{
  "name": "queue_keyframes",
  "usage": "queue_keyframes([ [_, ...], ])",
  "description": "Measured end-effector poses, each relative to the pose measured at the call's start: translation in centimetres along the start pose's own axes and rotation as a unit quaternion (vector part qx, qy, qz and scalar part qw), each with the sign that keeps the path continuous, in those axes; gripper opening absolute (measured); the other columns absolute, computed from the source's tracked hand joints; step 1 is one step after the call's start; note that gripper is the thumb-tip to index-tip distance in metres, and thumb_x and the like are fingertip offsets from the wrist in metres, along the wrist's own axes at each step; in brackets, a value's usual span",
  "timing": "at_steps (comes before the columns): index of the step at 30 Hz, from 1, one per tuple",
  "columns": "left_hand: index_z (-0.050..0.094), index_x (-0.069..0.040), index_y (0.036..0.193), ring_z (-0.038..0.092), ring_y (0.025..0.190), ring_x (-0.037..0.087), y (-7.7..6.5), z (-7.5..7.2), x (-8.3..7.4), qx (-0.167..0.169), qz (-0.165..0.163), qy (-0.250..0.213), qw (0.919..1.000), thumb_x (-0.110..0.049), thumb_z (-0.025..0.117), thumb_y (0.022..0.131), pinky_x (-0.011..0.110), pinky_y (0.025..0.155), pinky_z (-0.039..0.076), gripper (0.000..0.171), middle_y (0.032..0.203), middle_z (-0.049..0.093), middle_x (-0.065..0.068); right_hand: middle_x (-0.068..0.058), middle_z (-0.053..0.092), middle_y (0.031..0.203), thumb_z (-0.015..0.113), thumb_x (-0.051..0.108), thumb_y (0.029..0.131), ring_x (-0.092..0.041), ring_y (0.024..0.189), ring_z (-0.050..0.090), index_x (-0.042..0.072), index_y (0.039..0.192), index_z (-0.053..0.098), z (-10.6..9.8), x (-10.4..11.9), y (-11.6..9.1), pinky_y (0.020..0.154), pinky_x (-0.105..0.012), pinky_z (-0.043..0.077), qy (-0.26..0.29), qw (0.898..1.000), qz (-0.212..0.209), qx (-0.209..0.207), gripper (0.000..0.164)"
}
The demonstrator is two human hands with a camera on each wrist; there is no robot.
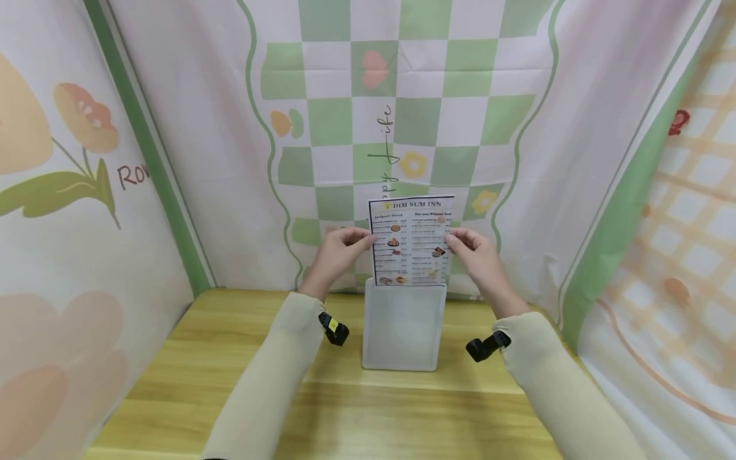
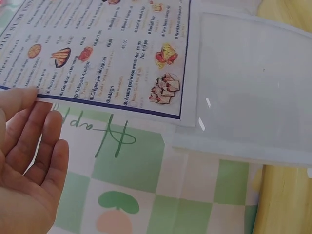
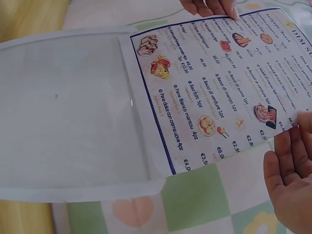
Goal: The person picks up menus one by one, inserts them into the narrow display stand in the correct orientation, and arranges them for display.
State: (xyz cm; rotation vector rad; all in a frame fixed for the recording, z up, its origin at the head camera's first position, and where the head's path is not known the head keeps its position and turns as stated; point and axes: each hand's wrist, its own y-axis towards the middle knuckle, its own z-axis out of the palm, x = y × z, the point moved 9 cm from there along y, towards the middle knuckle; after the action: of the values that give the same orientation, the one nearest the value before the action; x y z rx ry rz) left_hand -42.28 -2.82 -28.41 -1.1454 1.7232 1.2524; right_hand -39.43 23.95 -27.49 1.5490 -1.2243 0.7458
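Observation:
Both hands hold a printed menu sheet [image 1: 411, 246] headed "DIM SUM INN" upright, one at each side edge. My left hand [image 1: 340, 252] pinches its left edge between thumb and fingers. The right edge is pinched by my right hand [image 1: 477, 255]. Below the sheet stands a clear, white-edged display holder [image 1: 402, 329] on the table. The sheet's bottom edge overlaps the holder's top edge in the head view. Close up, the menu's lower border [image 3: 156, 122] lies right at the top of the holder [image 3: 73, 117], whose panel shows no print.
The wooden table [image 1: 230, 358] runs back to a hanging cloth [image 1: 420, 76] with green checks and flowers. Printed cloth walls [image 1: 63, 255] stand on the left and right. A small black camera is strapped to each wrist.

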Motion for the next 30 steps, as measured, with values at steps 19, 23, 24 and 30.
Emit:
queue_keyframes([
  [19, 0.074, -0.019, 0.107, 0.063, 0.1, 0.015, 1.6, 0.7, -1.6, -0.009, -0.006, -0.006, 0.9999, -0.039, 0.072, 0.093, 0.036, 0.089, 0.05, 0.024, 0.103, 0.071, -0.005, -0.005, 0.06, 0.119, 0.057, 0.04, 0.102, -0.018, 0.11, 0.054, 0.0, 0.133, 0.056, -2.0, 1.8, 1.0, 0.099, -0.033, 0.042, -0.016, 1.0, -0.015, -0.01, 0.051],
  [23, 0.074, -0.018, 0.107, 0.063, 0.099, 0.015, 1.7, 0.8, -1.6, -0.008, -0.011, -0.008, 0.9999, -0.038, 0.072, 0.093, 0.036, 0.088, 0.051, 0.024, 0.104, 0.071, -0.005, -0.004, 0.06, 0.116, 0.057, 0.041, 0.102, -0.017, 0.108, 0.054, -0.001, 0.132, 0.057, -2.2, 2.1, 1.0, 0.097, -0.032, 0.043, -0.022, 0.999, -0.019, -0.013, 0.052],
  [24, 0.074, -0.018, 0.107, 0.063, 0.099, 0.015, 1.8, 0.8, -1.6, -0.009, -0.01, -0.007, 0.9999, -0.038, 0.072, 0.093, 0.036, 0.088, 0.051, 0.024, 0.103, 0.071, -0.005, -0.004, 0.06, 0.115, 0.057, 0.041, 0.102, -0.017, 0.108, 0.054, -0.001, 0.132, 0.057, -2.2, 2.1, 1.0, 0.097, -0.032, 0.043, -0.024, 0.999, -0.02, -0.014, 0.052],
  [30, 0.075, -0.017, 0.106, 0.064, 0.098, 0.016, 1.7, 1.1, -1.6, -0.005, -0.011, -0.012, 0.9999, -0.036, 0.072, 0.094, 0.036, 0.087, 0.051, 0.023, 0.102, 0.072, -0.005, -0.004, 0.061, 0.116, 0.057, 0.041, 0.102, -0.023, 0.111, 0.053, -0.001, 0.133, 0.057, -2.4, 2.1, 1.0, 0.096, -0.03, 0.042, -0.022, 1.0, -0.018, -0.007, 0.052],
])
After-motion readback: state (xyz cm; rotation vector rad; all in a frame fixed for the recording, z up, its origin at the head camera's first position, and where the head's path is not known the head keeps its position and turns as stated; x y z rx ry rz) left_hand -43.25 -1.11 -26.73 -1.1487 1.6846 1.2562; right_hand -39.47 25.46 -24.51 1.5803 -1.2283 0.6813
